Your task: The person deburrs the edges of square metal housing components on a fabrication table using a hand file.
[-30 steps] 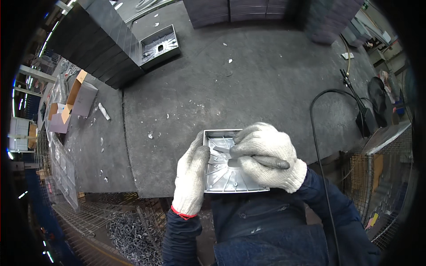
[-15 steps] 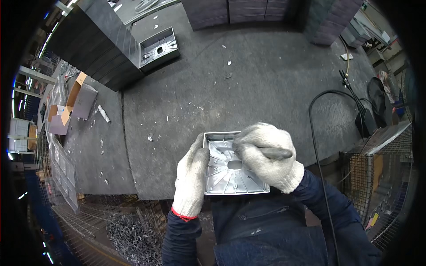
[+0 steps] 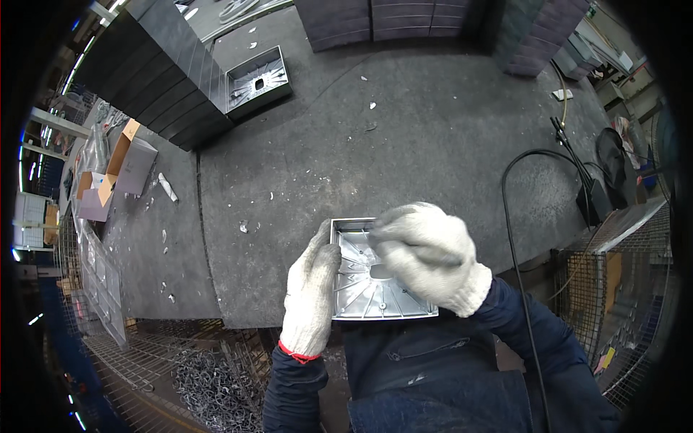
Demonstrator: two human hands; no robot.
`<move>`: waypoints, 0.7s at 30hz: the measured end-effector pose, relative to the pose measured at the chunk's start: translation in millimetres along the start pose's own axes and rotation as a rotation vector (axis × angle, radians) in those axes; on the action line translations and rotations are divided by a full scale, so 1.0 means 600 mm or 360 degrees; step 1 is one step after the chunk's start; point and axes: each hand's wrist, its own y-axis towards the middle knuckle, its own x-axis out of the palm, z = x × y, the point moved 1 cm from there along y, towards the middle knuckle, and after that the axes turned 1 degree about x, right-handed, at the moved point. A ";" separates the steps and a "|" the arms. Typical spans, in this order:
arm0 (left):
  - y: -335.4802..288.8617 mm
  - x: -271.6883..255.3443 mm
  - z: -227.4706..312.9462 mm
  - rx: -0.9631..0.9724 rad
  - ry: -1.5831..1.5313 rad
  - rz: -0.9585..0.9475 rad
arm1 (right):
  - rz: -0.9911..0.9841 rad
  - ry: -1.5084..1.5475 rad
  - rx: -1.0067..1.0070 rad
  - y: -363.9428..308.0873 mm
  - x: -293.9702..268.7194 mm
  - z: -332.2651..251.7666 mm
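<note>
Shallow ribbed metal tray (image 3: 372, 292) lies at the near edge of the dark grey workbench (image 3: 433, 137); its right part is hidden under the gloved right hand (image 3: 426, 252), which is blurred, so whether it clenches a tool cannot be told. Gloved left hand (image 3: 312, 289) grasps the tray's left rim. A similar tray (image 3: 257, 79) sits far left beside stacked dark panels (image 3: 155, 79); black cable (image 3: 516, 231) runs right.

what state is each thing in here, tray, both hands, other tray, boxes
metal tray: open side up, at bench edge
left hand: gloved, gripping tray's left rim
right hand: gloved, fisted over tray, blurred
second tray: open side up, untouched
cardboard boxes: flaps open
</note>
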 end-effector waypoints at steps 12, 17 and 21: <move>0.000 -0.001 -0.001 0.0022 0.0027 0.0016 | -0.0098 -0.0097 -0.0157 -0.004 -0.003 0.001; -0.005 0.008 0.011 -0.0028 0.0023 0.0046 | -0.0075 -0.0039 -0.0131 -0.009 0.000 0.006; -0.005 0.005 0.007 -0.0045 0.0037 0.0000 | -0.0121 -0.0150 -0.0220 -0.001 -0.005 -0.004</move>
